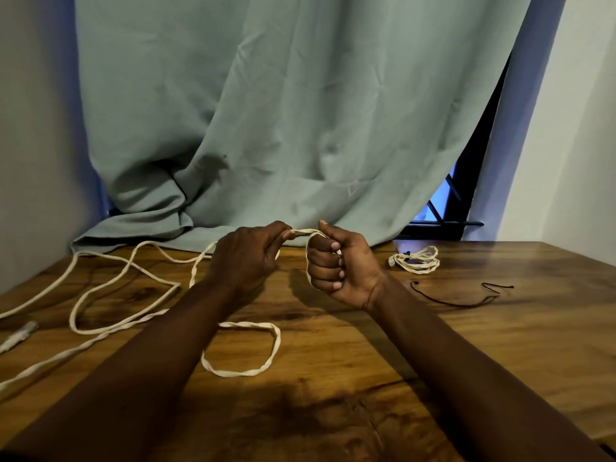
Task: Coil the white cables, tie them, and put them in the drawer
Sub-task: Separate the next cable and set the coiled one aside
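Observation:
A long white cable [100,288] sprawls in loose loops over the left and middle of the wooden table [366,378]. My left hand [246,255] pinches a stretch of it just above the table. My right hand [336,265] is a fist gripping the same cable, a short span running between the two hands and a loop passing round the fist. One cable end with a plug [20,335] lies at the far left. A second white cable [415,260], coiled into a small bundle, lies at the right rear. No drawer shows in this view.
A thin black tie [463,296] lies on the table right of my right forearm. A green curtain [283,128] hangs behind and drapes onto the table's back edge. A dark window gap [450,201] shows at the right, with walls on both sides.

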